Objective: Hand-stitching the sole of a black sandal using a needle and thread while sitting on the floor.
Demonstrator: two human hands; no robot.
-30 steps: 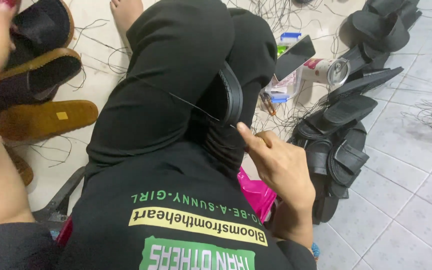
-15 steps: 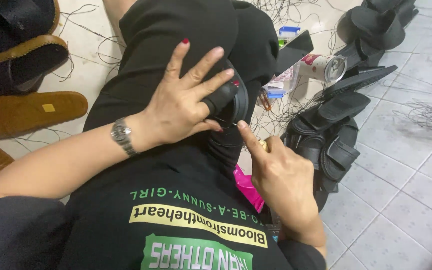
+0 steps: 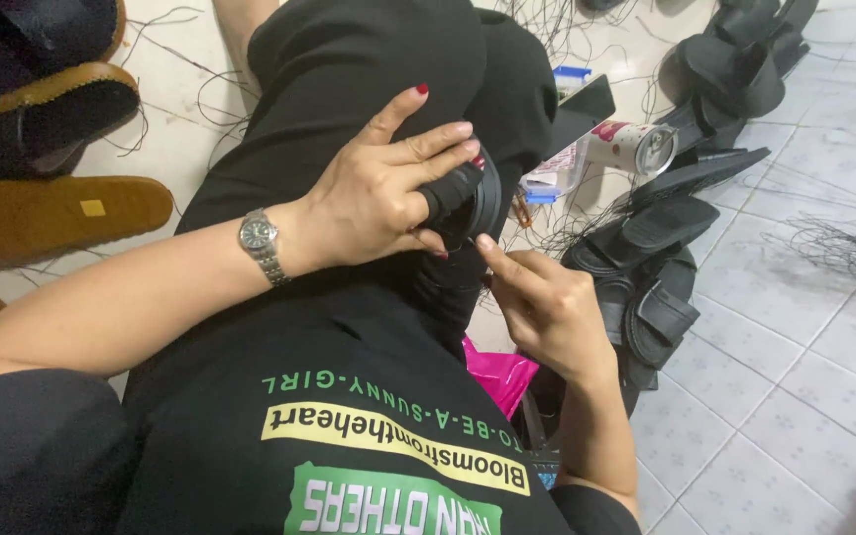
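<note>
Hands meet over the lap: left hand (image 3: 378,198) clamped on a black sandal strap (image 3: 468,198) from above, right hand (image 3: 547,307) just below, fingertips pinched together, pointing up at it.

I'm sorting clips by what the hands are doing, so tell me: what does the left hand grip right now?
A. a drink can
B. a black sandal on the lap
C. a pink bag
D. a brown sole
B: the left hand wraps its fingers around the black sandal on the lap, while the right hand points a finger at it from just below.
</note>
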